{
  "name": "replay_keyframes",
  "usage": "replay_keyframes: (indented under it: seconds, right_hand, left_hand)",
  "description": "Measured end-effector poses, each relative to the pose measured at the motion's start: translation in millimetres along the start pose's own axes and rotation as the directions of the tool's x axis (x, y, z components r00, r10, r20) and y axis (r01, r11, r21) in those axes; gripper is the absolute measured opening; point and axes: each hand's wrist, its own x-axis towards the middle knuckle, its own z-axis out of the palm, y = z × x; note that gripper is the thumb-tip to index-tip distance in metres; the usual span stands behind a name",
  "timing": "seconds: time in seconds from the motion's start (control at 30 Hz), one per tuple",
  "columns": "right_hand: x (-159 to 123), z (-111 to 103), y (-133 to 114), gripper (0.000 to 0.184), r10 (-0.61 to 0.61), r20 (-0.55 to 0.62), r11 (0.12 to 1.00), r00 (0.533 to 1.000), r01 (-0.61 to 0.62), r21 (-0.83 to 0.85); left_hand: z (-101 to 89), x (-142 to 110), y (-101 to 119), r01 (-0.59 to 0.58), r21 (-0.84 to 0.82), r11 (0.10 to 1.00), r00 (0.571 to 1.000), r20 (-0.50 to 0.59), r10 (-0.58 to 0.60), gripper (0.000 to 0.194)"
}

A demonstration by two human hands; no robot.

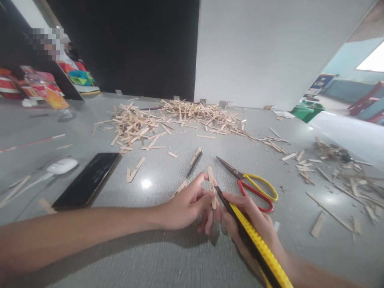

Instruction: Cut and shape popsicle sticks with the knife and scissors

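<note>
Between the thumb and fingers of my left hand (189, 202) is a short wooden craft stick (211, 180), held upright. My right hand (255, 218) is closed round a yellow and black utility knife (252, 232), whose tip meets the stick's right side. Just beyond my right hand lie scissors (255, 186) with one yellow and one red handle. A dark pen (195, 163) rests against a small piece of stick above my left hand. Another piece of stick (180, 189) is partly covered by my left hand.
Heaps of wooden sticks (192, 114) lie at the back, before a black and white partition (252, 52). On the left are a phone (87, 182), a white corded device (63, 166) and a drink bottle (48, 92). Stick scraps (330, 176) are scattered on the right.
</note>
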Motion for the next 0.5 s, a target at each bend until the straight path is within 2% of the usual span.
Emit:
replay_keyframes:
  seconds: [0.13, 0.27, 0.4, 0.5]
  right_hand:
    - [1.6, -1.9, -2.3, 0.026, 0.058, -0.087, 0.998, 0.994, -0.057, 0.020]
    - [2.9, -11.6, -5.1, 0.022, 0.085, -0.107, 0.995, 0.991, -0.079, 0.055]
    - [7.6, -21.3, -1.6, 0.014, 0.163, -0.133, 0.984, 0.978, -0.151, 0.098]
    - [11.4, -23.7, 3.0, 0.009, 0.270, -0.092, 0.953, 0.958, -0.253, 0.165]
  left_hand:
    - [0.5, -3.6, -0.8, 0.031, 0.087, 0.996, 0.996, -0.086, -0.023, 0.030]
    - [0.7, -6.5, -3.7, 0.049, 0.165, 0.985, 0.988, -0.153, -0.024, 0.037]
    - [1.2, -7.3, -4.4, 0.073, 0.218, 0.973, 0.985, -0.167, -0.036, 0.039]
    - [1.7, -7.3, -2.8, 0.088, 0.237, 0.968, 0.986, -0.155, -0.052, 0.038]
